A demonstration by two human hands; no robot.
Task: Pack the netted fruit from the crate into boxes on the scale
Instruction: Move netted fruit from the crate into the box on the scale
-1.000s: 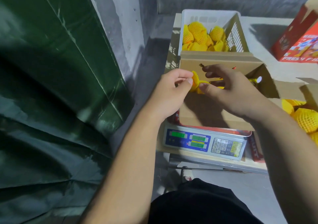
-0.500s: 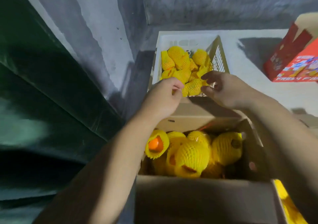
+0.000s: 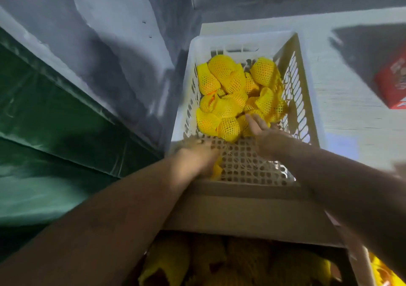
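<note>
Both hands in crate (image 3: 242, 42): L hand (image 3: 194, 160) grip unclear/blurred, R hand (image 3: 267, 135) fingers straight on netted fruit (image 3: 228, 126).

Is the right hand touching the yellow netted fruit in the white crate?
Touching. The head view shows the right hand in the white crate, its fingers lying against the yellow netted fruit at the near edge of the pile.

Both hands reach forward: left (image 3: 195, 160) blurred, right (image 3: 263, 132) fingers extended.
</note>
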